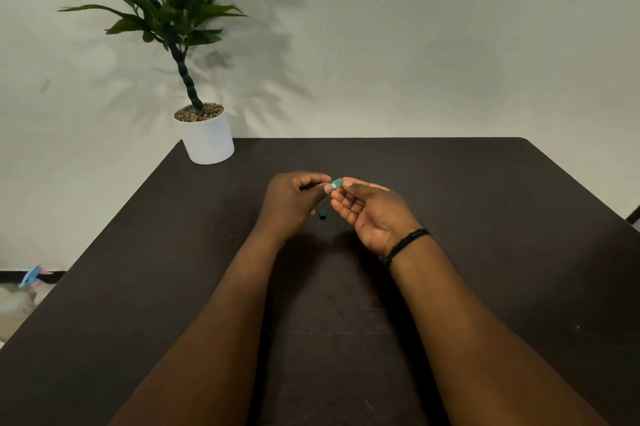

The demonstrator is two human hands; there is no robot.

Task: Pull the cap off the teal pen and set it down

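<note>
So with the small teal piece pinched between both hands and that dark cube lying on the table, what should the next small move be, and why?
Probably the left hand lets go and drops to the dark cube. Both hands pinch the teal piece, the right hand from its far end, so one grip could likely hold it. The cube lies loose on the table just below, nearest the left fingertips.

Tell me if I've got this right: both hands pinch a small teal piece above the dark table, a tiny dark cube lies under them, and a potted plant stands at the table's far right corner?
Not quite: the potted plant stands at the table's far left corner, as the head view shows. The rest holds: left hand and right hand pinch the teal piece, with the tiny dark cube below.
</note>
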